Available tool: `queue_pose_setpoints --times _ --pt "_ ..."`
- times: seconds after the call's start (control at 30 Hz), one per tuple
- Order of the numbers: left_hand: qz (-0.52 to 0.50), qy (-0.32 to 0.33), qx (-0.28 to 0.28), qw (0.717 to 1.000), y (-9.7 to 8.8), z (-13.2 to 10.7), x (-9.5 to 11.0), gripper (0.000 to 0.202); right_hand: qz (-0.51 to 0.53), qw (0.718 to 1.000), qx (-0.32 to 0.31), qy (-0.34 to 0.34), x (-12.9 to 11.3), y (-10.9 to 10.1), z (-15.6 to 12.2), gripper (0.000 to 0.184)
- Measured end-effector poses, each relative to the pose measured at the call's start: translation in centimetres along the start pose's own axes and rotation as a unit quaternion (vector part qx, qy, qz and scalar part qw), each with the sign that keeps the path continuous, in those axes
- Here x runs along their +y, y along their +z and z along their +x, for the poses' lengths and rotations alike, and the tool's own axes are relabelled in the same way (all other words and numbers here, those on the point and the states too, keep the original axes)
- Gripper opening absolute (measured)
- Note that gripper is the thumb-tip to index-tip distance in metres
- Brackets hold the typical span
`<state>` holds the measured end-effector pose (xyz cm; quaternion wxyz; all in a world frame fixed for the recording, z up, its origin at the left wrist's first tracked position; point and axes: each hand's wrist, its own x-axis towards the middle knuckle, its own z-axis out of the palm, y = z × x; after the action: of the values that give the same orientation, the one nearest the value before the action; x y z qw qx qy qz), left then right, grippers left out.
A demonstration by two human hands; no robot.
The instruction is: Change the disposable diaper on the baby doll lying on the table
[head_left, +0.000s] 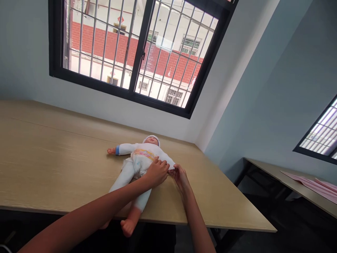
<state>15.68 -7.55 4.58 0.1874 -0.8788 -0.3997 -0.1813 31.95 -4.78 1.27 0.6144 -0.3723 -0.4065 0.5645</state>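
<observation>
Table (52, 158) bears doll (139, 158), left hand (157, 172) and right hand (181, 176) gripping; window (131, 52) behind.

No legible writing anywhere; red diamond plaques (120, 19) on the building (86, 38) outside too small.

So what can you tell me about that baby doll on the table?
The doll lies on its back on the wooden table, head toward the window. It wears a white cloth suit with a blue cuff, a white cap and a patterned nappy. One arm stretches sideways; a bare foot hangs past the near edge. The left hand grips its other arm, and the right hand pinches that sleeve's end.
</observation>
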Motion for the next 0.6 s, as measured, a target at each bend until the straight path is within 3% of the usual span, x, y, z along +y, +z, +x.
queue_pose_setpoints --times 0.3,0.4,0.6 --pt "-0.002 0.076 0.029 0.997 -0.9 -0.6 0.6 0.022 0.023 1.000 0.006 0.002 -0.1 0.0 0.0 0.022" --pt "-0.013 0.101 0.029 0.994 -0.4 -0.8 0.7 0.025 0.021 1.000 0.011 0.001 0.0 0.1 0.0 0.020" --pt "-0.023 0.083 0.025 0.996 1.4 -0.8 0.6 0.027 0.014 1.000 0.000 0.008 0.0 0.0 -0.1 0.018"
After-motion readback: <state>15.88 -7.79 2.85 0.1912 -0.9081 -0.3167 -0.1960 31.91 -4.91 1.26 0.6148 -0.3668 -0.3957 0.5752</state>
